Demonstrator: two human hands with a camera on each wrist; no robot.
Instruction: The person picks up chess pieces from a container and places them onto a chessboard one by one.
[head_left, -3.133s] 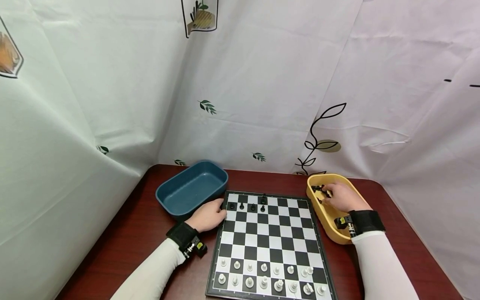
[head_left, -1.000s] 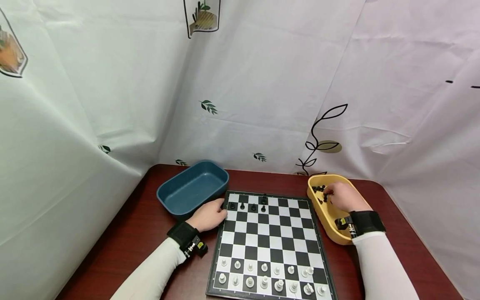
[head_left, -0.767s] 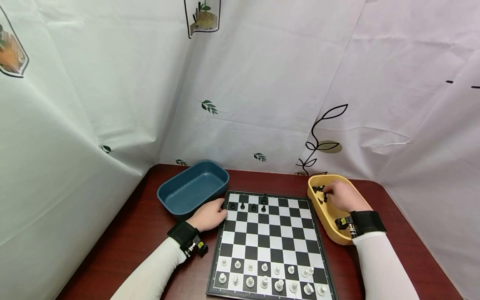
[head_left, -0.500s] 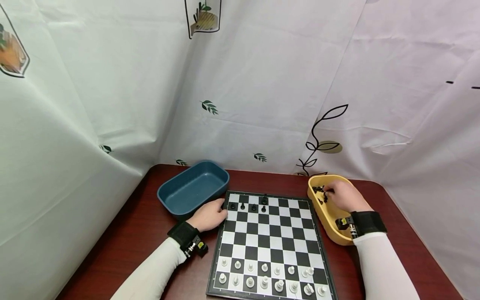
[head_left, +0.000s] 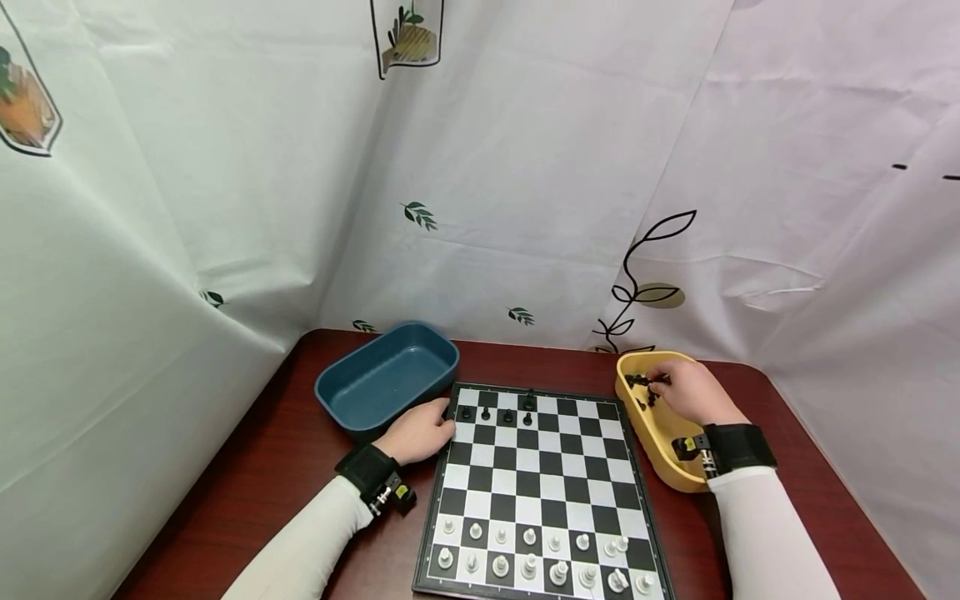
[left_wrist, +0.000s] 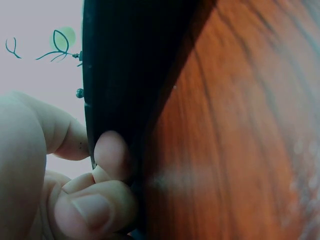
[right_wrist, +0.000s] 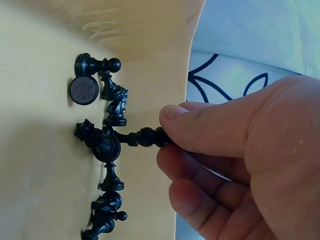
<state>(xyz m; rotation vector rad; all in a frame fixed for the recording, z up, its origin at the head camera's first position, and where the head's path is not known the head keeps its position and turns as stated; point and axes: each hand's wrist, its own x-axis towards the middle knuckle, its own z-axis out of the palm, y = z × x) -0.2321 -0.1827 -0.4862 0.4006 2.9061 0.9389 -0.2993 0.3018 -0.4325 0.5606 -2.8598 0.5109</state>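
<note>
A chessboard (head_left: pixel 540 475) lies on the table, with several black pieces (head_left: pixel 506 414) in its far rows and white pieces (head_left: pixel 528 562) filling its near rows. My left hand (head_left: pixel 420 429) sits at the board's far left corner. In the left wrist view its curled fingers (left_wrist: pixel 112 150) hold the board's dark edge (left_wrist: pixel 120 75). My right hand (head_left: pixel 690 392) is inside the yellow tray (head_left: pixel 660 467). There thumb and finger of the right hand (right_wrist: pixel 167 142) pinch one black piece (right_wrist: pixel 135 137) by its end. It lies among several loose black pieces (right_wrist: pixel 112 100).
A blue tray (head_left: pixel 386 379) stands at the board's far left, just behind my left hand. White printed curtains close in the table's back and sides. Bare dark wood (head_left: pixel 255 483) shows left of the board and between board and yellow tray.
My right hand has shifted slightly toward the far end of the yellow tray and closed its fingers on a black piece. The left hand and the board pieces stay put.
</note>
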